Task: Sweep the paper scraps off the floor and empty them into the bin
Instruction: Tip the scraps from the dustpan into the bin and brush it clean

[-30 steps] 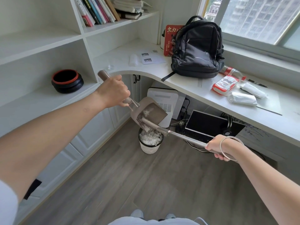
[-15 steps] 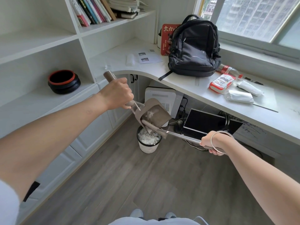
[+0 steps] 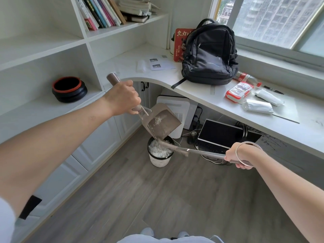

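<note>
Hands number two. The left hand [image 3: 122, 98] is wrapped round the handle of one brown plastic dustpan [image 3: 164, 124], and the right hand [image 3: 234, 156] round the metal handle of one small brush [image 3: 173, 148]. The dustpan tilts lip-down over one round white bin [image 3: 158, 162] at its 6 o'clock, heaped with white paper scraps [image 3: 158, 150]; a few lie inside the pan. Farther off at 1 o'clock, one black backpack [image 3: 208, 55] stands on the white counter [image 3: 201, 92].

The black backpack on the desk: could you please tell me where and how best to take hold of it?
Probably by the loop handle at its top, coming from above: the backpack stands upright on the desk, and the loop arches clear of the body, leaving room to hook under it.
</note>
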Demonstrator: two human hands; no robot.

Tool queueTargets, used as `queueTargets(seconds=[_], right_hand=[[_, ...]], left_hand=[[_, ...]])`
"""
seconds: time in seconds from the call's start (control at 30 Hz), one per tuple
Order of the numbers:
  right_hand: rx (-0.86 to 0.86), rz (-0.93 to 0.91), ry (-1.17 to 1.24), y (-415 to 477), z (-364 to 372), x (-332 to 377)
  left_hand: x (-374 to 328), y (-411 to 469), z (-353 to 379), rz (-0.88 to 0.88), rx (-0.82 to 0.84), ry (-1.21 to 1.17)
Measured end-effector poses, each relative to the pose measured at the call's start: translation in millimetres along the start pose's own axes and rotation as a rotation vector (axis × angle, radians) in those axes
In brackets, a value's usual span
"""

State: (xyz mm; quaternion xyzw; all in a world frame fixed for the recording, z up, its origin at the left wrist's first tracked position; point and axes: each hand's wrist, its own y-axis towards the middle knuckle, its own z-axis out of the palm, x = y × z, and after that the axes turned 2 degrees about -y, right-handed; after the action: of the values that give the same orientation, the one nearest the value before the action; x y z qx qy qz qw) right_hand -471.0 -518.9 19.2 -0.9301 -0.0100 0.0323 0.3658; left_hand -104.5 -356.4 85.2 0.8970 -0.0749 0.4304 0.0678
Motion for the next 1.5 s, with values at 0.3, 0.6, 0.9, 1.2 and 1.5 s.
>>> queueTargets(seconds=[0.3, 0.6, 0.9, 1.2, 1.5], right_hand=[[0.107, -0.081, 0.172, -2.5, -11.1, 0.5], [0.315, -0.029, 0.24, 9.9, 4.4, 18.6], [0.257, 0.046, 0.084, 13.7, 8.5, 8.5], [0.25, 0.064, 0.076, 10.5, 6.3, 7.2], [0.24, 0.007, 0.052, 6.1, -14.2, -9.9]], left_hand=[[-2.5, -0.1, -1.3, 0.015, -0.023, 0.013], [-2.6, -6.1, -7.3, 0.018, -0.049, -0.01], [5.9, -10.9, -3.9, -0.005, 0.002, 0.036], [22.3, -9.5, -15.1, -0.066, -0.005, 0.094], [19.5, -10.3, -12.2, -0.075, 0.021, 0.094]])
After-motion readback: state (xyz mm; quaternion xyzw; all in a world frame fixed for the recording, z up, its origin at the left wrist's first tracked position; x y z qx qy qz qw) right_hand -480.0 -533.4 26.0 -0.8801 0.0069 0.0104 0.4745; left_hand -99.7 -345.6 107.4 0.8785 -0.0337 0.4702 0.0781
